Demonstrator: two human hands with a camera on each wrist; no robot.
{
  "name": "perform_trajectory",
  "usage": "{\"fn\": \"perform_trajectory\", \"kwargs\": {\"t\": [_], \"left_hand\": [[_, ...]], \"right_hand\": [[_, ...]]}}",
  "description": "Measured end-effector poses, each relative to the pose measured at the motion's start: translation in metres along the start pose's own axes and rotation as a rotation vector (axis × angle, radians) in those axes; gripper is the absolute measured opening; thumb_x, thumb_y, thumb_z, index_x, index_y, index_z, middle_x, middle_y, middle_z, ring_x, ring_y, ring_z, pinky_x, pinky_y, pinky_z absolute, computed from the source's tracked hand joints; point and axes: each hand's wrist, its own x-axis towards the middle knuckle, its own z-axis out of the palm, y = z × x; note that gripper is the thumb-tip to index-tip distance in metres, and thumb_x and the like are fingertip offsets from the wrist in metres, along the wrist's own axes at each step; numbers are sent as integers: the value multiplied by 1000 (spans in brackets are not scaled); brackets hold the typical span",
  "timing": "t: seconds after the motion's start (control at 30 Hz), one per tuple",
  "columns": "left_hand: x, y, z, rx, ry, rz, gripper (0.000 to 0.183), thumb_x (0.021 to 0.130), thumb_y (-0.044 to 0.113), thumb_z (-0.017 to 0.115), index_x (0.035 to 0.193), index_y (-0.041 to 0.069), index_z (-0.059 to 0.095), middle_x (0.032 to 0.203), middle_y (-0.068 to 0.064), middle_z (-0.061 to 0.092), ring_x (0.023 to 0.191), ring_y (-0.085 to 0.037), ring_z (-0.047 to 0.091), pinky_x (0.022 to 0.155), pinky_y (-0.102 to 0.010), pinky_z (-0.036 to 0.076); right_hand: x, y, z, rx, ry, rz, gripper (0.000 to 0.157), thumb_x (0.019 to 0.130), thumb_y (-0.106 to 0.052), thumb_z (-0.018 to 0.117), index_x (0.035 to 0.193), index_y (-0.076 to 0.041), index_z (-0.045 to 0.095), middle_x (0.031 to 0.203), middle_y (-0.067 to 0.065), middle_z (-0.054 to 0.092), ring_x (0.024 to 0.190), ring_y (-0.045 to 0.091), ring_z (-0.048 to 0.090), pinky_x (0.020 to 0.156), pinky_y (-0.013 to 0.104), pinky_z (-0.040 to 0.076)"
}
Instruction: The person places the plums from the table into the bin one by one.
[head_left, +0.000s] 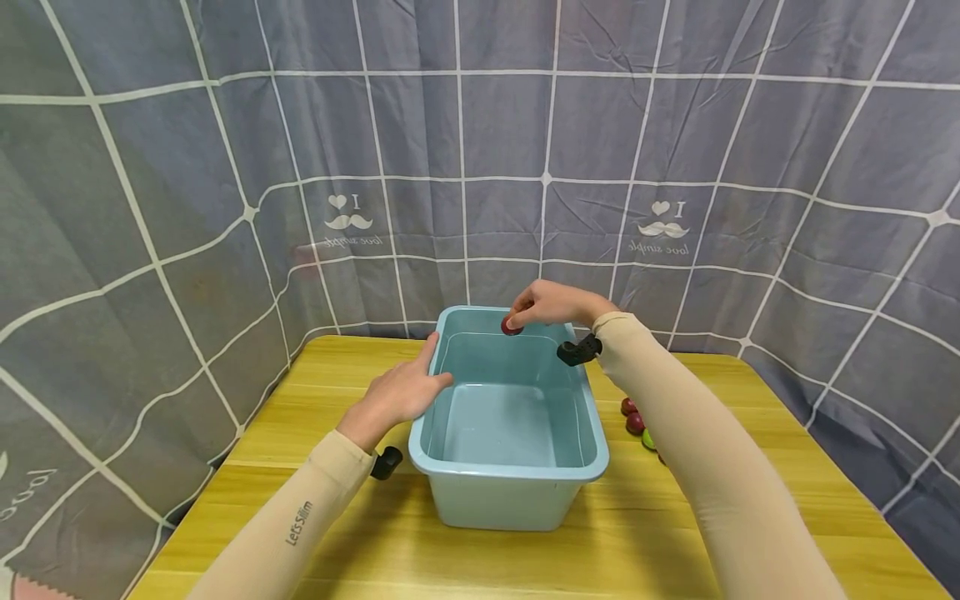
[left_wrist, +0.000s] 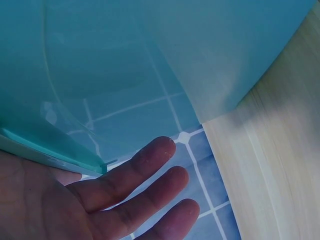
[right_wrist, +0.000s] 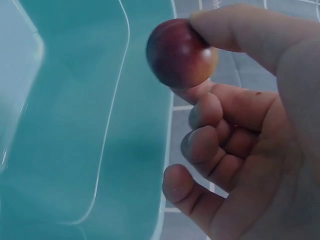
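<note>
A dark red plum-like fruit [right_wrist: 175,52] is pinched between the thumb and forefinger of my right hand [head_left: 553,303]. That hand is over the far right part of a light blue plastic tub [head_left: 510,472], with the fruit [head_left: 512,325] near the far rim. In the right wrist view the other fingers are curled back, away from the fruit. My left hand [head_left: 397,390] rests at the tub's left rim, thumb over the edge. Its fingers [left_wrist: 145,162] extend along the outside of the wall in the left wrist view. The tub's visible floor is bare.
Several dark red fruits [head_left: 635,423] and a green one [head_left: 648,439] lie on the wooden table [head_left: 360,533] right of the tub, partly hidden by my right sleeve [head_left: 697,450]. A grey checked curtain [head_left: 420,125] hangs behind and around the table.
</note>
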Motion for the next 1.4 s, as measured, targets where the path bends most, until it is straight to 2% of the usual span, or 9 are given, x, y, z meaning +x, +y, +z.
{"fn": "perform_trajectory", "kwargs": {"t": [0.1,0.17,0.33,0.43,0.57,0.77,0.9,1.07,1.4], "left_hand": [[0,0,0,1,2,1,84,95,53,43,163,31,-2,130,-11,65,98,-25,65,67,-38,45],[0,0,0,-1,4,1,84,95,53,43,163,31,-1,128,-11,65,97,-25,65,67,-38,45],[0,1,1,-1,5,1,84,96,52,43,164,30,-1,124,-11,67,94,-24,66,66,-38,45],[-1,1,1,3,5,0,84,96,52,44,164,30,-1,122,-10,67,93,-23,66,66,-38,45],[-2,2,1,10,1,-8,84,97,53,43,164,30,-1,121,-9,68,95,-24,66,68,-39,45],[-2,3,0,4,-1,-9,83,96,53,43,164,31,-1,117,-9,68,92,-23,65,69,-39,45],[-2,2,0,3,-3,-9,84,96,52,43,164,31,-2,110,-7,68,88,-22,65,67,-38,45],[-2,0,0,2,-4,-13,84,96,52,44,163,31,-3,105,-6,68,88,-22,64,66,-38,44],[-2,0,0,4,5,-1,83,97,52,43,164,30,-1,114,-9,68,90,-23,64,66,-38,44]], "right_hand": [[6,-3,2,-29,-30,3,21,96,-32,66,99,-15,79,88,-2,68,70,13,43,68,30,35],[11,-4,5,-31,-51,17,21,96,-31,66,97,-15,79,86,-2,66,67,12,39,64,28,34],[23,-4,14,-59,-115,58,20,94,-31,66,97,-15,79,98,-2,69,76,14,46,65,30,41],[29,-3,19,-83,-157,68,20,94,-30,66,98,-14,79,85,-4,62,69,11,42,65,30,42],[35,-2,24,-111,-203,86,21,94,-30,66,97,-14,78,67,-6,46,59,10,33,63,29,43],[43,-4,31,-162,-262,119,21,93,-32,67,96,-16,80,68,-8,38,61,8,31,63,28,50],[51,-2,39,-175,-296,162,20,92,-33,68,90,-17,80,62,-8,33,59,8,30,60,26,49],[54,-1,49,-168,-318,187,20,90,-30,69,84,-13,78,59,-8,33,58,8,31,58,26,45],[54,4,53,-177,-303,208,11,88,-26,72,85,-16,75,67,-8,46,61,6,41,61,26,44]]}}
